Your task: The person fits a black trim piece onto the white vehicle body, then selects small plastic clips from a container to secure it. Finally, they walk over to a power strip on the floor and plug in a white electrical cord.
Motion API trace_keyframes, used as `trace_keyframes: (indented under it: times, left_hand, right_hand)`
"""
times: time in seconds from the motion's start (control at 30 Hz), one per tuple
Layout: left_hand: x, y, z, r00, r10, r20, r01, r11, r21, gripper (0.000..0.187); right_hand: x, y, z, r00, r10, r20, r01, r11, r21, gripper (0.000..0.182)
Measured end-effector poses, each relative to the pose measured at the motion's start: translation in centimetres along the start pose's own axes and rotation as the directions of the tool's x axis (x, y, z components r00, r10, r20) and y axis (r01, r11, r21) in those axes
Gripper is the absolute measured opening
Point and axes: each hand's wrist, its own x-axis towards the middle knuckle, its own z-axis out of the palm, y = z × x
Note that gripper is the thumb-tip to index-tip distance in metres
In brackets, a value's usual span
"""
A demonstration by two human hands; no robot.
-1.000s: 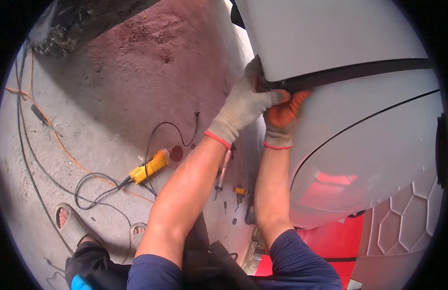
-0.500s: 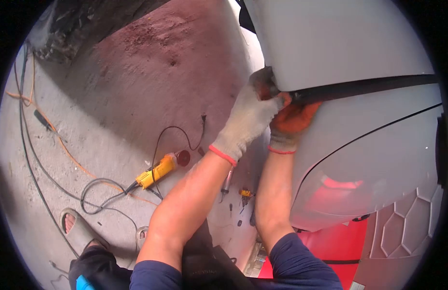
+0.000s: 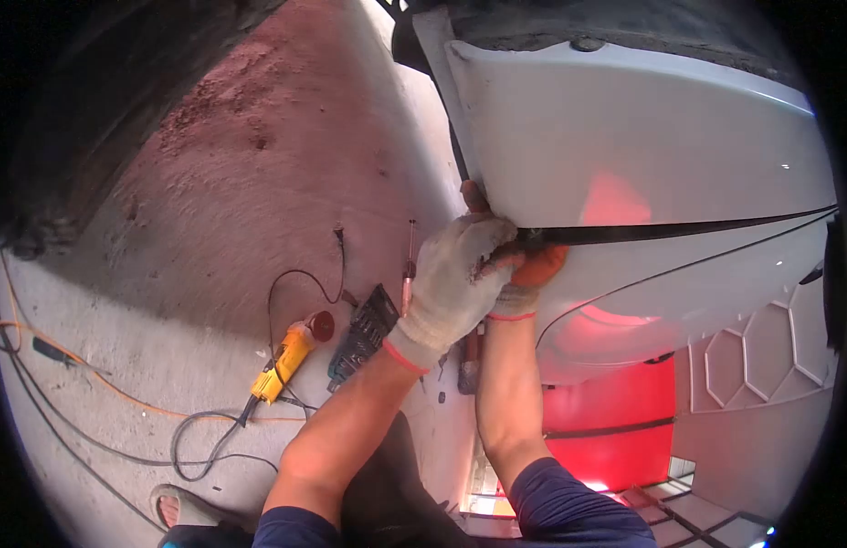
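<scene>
My left hand [image 3: 455, 279], in a grey work glove with orange-coated fingers, is closed at the near end of a black trim strip [image 3: 642, 235]. The strip runs across a light-coloured car body panel [image 3: 551, 137]. One finger reaches up along the panel's edge, and the thumb presses close to the strip. My right hand [image 3: 535, 274], gloved alike, curls under the same end, its orange palm side just below the strip. Part of its fingers is hidden behind the left glove, and where the fingertips meet the strip is covered.
A yellow angle grinder [image 3: 284, 362] with its cord lies on the concrete floor [image 3: 204, 274]. Closer to me are an open tool case [image 3: 364, 333] and a long thin tool [image 3: 410, 265]. Cables [image 3: 85, 425] cross the floor at left. A red surface [image 3: 615, 411] shows below the car.
My view has shifted, so more of the upper panel and the tool case show. Both hands stay at the strip's end, with the left glove now covering more of the right.
</scene>
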Motion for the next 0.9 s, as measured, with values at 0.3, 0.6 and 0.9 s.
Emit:
trace_keyframes:
  times: [0.3,0.6,0.9]
  left_hand:
    - [-0.1,-0.1,0.0,0.967,0.246,0.065,-0.254,0.933,0.253,0.04]
    - [0.6,-0.2,1.8,0.933,0.357,-0.031,-0.316,0.86,0.401,0.039]
    - [-1.5,-1.1,3.6,0.914,0.068,-0.4,-0.019,0.992,0.123,0.049]
  right_hand:
    - [0.4,0.5,5.0,0.957,0.025,0.289,-0.1,0.963,0.248,0.061]
    - [1.8,2.7,-1.0,0.944,-0.244,0.222,0.246,0.969,0.016,0.044]
    - [1.1,1.8,1.3,0.901,-0.046,0.431,-0.012,0.991,0.131,0.06]
